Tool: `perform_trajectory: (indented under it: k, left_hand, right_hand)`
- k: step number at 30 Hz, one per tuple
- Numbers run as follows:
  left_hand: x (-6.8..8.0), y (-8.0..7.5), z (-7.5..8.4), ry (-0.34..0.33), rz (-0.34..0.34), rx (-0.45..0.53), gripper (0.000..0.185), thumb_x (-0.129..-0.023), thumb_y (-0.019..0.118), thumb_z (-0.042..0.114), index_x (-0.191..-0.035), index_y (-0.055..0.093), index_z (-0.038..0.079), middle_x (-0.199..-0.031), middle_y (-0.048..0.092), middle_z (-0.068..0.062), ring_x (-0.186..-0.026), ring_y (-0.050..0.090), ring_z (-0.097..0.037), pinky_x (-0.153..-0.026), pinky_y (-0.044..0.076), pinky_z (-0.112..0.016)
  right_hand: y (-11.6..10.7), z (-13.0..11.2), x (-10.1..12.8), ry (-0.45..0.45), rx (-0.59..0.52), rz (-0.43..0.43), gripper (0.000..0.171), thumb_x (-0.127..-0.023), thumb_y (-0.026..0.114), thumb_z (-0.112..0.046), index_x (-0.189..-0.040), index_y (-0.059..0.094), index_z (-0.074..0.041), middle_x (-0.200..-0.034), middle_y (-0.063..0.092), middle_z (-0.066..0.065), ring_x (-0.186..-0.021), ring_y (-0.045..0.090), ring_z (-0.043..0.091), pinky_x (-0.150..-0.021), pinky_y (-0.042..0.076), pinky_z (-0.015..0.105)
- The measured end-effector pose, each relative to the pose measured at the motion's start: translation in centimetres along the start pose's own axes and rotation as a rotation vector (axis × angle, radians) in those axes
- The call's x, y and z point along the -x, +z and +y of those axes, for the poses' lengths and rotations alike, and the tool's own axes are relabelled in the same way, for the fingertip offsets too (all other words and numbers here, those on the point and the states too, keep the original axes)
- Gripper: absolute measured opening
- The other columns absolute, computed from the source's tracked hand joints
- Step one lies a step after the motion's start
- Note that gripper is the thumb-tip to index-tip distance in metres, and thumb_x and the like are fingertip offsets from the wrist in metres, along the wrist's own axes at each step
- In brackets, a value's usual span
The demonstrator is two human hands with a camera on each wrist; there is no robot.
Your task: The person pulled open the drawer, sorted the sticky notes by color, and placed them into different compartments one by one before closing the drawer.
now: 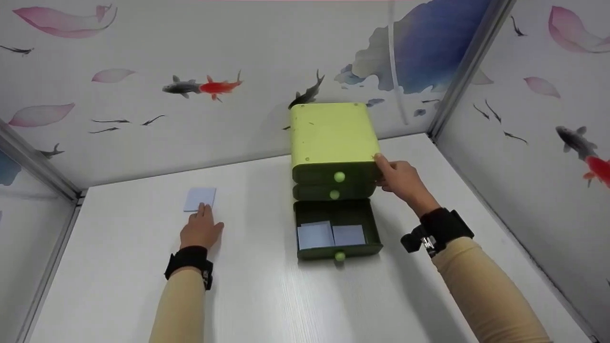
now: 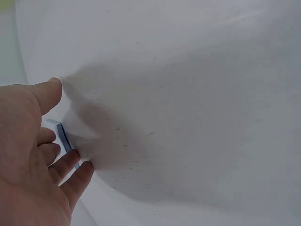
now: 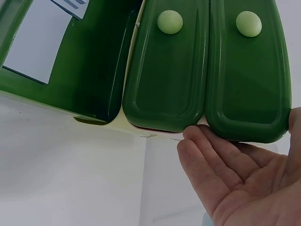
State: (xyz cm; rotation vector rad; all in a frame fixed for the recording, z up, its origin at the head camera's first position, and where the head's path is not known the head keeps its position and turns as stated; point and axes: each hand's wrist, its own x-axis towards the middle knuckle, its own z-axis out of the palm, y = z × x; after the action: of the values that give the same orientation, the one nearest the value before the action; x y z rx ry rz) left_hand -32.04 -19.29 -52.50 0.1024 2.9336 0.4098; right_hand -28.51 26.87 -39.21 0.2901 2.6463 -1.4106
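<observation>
A green chest of three small drawers (image 1: 333,133) stands against the back wall, its top lighter than its drawer fronts. My right hand (image 1: 402,180) grips its right front corner, thumb at the top edge and fingers along the side. The bottom drawer (image 1: 355,214) is pulled out, with pale blue paper pads (image 1: 315,236) lying in it. The upper two drawers are shut, each with a round light green knob (image 3: 170,22). To the left, my left hand (image 1: 200,229) touches another pale blue paper pad (image 1: 199,196) on the table with its fingertips, thumb spread aside.
The white table (image 1: 257,295) runs back to a wall (image 1: 228,43) painted with fish and petals. Another painted wall (image 1: 538,114) closes off the right side, meeting the back wall at a metal post (image 1: 469,66).
</observation>
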Motion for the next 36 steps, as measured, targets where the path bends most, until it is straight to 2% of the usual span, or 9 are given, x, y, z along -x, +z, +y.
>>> perform_trajectory:
  k: [7, 12, 15, 19, 21, 26, 28, 31, 36]
  left_hand:
    - [0.3, -0.2, -0.2, 0.009, 0.019, -0.046, 0.063, -0.1, 0.049, 0.024, -0.147, 0.027, -0.013, -0.153, 0.027, -0.032, -0.137, 0.031, -0.051, -0.105, 0.04, -0.057]
    - [0.4, 0.1, -0.2, 0.092, 0.123, -0.038, 0.05, -0.099, 0.051, 0.013, -0.139, 0.04, -0.015, -0.142, 0.042, -0.033, -0.132, 0.039, -0.05, -0.105, 0.041, -0.057]
    - [0.4, 0.5, -0.2, 0.137, 0.185, -0.015, 0.041, -0.098, 0.051, 0.007, -0.133, 0.047, -0.014, -0.132, 0.05, -0.034, -0.124, 0.048, -0.047, -0.101, 0.045, -0.055]
    - [0.2, 0.8, 0.1, 0.151, 0.218, -0.004, 0.037, -0.098, 0.047, 0.002, -0.131, 0.048, -0.013, -0.123, 0.053, -0.034, -0.105, 0.059, -0.046, -0.088, 0.052, -0.053]
    - [0.2, 0.9, 0.3, 0.146, 0.228, -0.023, 0.036, -0.098, 0.046, 0.0, -0.131, 0.048, -0.013, -0.123, 0.053, -0.034, -0.101, 0.061, -0.046, -0.084, 0.053, -0.053]
    - [0.2, 1.2, 0.5, 0.153, 0.237, -0.09, 0.033, -0.095, 0.047, -0.007, -0.127, 0.055, -0.011, -0.13, 0.056, -0.03, -0.111, 0.059, -0.046, -0.088, 0.053, -0.052]
    - [0.2, 1.1, 0.5, 0.159, 0.234, -0.107, 0.032, -0.094, 0.049, -0.009, -0.124, 0.059, -0.009, -0.128, 0.059, -0.028, -0.111, 0.059, -0.045, -0.088, 0.053, -0.051]
    - [0.2, 1.1, 0.5, 0.176, 0.243, -0.109, 0.028, -0.09, 0.057, -0.006, -0.118, 0.063, -0.005, -0.116, 0.063, -0.028, -0.103, 0.062, -0.044, -0.081, 0.055, -0.051]
    - [0.3, 1.4, 0.4, 0.191, 0.245, -0.101, 0.032, -0.087, 0.071, 0.008, -0.116, 0.065, -0.003, -0.107, 0.061, -0.027, -0.097, 0.062, -0.042, -0.077, 0.055, -0.051]
  right_hand:
    - [0.1, -0.3, 0.0, -0.001, -0.01, -0.008, 0.086, -0.094, 0.034, -0.069, -0.137, 0.05, 0.004, -0.127, 0.062, 0.023, -0.114, 0.064, 0.031, -0.097, 0.053, 0.04]
    - [-0.2, -0.2, 0.0, -0.002, -0.011, -0.001, 0.087, -0.094, 0.034, -0.069, -0.136, 0.05, 0.005, -0.125, 0.062, 0.024, -0.114, 0.064, 0.031, -0.097, 0.053, 0.039]
    - [-0.2, -0.2, 0.0, 0.001, -0.015, 0.0, 0.087, -0.094, 0.034, -0.069, -0.135, 0.051, 0.005, -0.124, 0.062, 0.024, -0.113, 0.064, 0.032, -0.096, 0.053, 0.039]
    - [-0.3, -0.2, 0.1, -0.001, -0.004, 0.003, 0.088, -0.093, 0.034, -0.07, -0.134, 0.052, 0.005, -0.124, 0.062, 0.025, -0.112, 0.065, 0.032, -0.096, 0.053, 0.039]
    - [-0.3, -0.1, 0.1, -0.004, -0.002, 0.006, 0.088, -0.093, 0.034, -0.07, -0.133, 0.053, 0.005, -0.123, 0.063, 0.025, -0.112, 0.065, 0.032, -0.095, 0.053, 0.039]
    - [-0.2, 0.1, 0.1, -0.011, 0.0, 0.005, 0.086, -0.094, 0.033, -0.069, -0.134, 0.053, 0.005, -0.124, 0.063, 0.024, -0.112, 0.065, 0.032, -0.093, 0.054, 0.037]
    - [-0.2, 0.1, 0.1, -0.011, 0.001, 0.003, 0.086, -0.094, 0.033, -0.068, -0.135, 0.052, 0.005, -0.124, 0.063, 0.024, -0.112, 0.065, 0.032, -0.093, 0.054, 0.037]
    - [-0.2, 0.0, 0.1, -0.012, 0.003, 0.007, 0.086, -0.094, 0.033, -0.068, -0.135, 0.051, 0.006, -0.123, 0.063, 0.025, -0.111, 0.066, 0.032, -0.093, 0.054, 0.037]
    - [-0.1, -0.1, 0.1, -0.006, 0.002, 0.007, 0.087, -0.094, 0.033, -0.069, -0.133, 0.053, 0.006, -0.122, 0.063, 0.025, -0.111, 0.065, 0.032, -0.095, 0.053, 0.039]
